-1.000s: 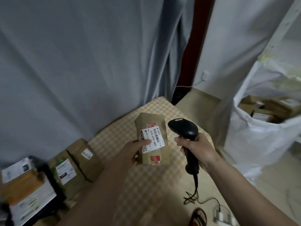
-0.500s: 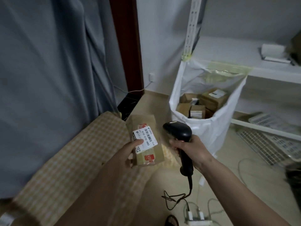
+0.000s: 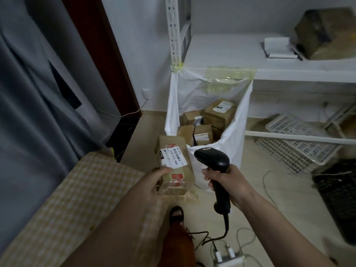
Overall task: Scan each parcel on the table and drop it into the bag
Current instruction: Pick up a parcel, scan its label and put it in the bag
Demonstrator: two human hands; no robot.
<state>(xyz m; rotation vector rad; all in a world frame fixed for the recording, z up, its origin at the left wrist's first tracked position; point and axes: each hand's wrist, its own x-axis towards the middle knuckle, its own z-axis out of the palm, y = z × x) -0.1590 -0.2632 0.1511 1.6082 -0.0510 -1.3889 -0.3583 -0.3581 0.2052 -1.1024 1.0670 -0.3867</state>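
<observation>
My left hand [image 3: 152,185] grips a brown cardboard parcel [image 3: 174,162] with a white barcode label facing up, held past the table's right end, in front of the bag. My right hand [image 3: 230,185] grips the handle of a black barcode scanner [image 3: 212,158], whose head sits just right of the parcel. The white bag [image 3: 234,139] hangs open, taped to a white shelf post, and holds several brown parcels [image 3: 219,110]. The table with its yellow checked cloth [image 3: 77,199] lies at the lower left.
A grey curtain [image 3: 28,93] hangs at the left beside a dark red door frame [image 3: 107,60]. A white shelf [image 3: 289,66] carries a box and a pad. White plastic baskets [image 3: 292,143] and a dark basket [image 3: 339,193] sit on the floor. A power strip [image 3: 228,256] and cables lie below.
My view has swung right from the table to the bag. Both hands moved with it, carrying the parcel and scanner off the table's end towards the bag.
</observation>
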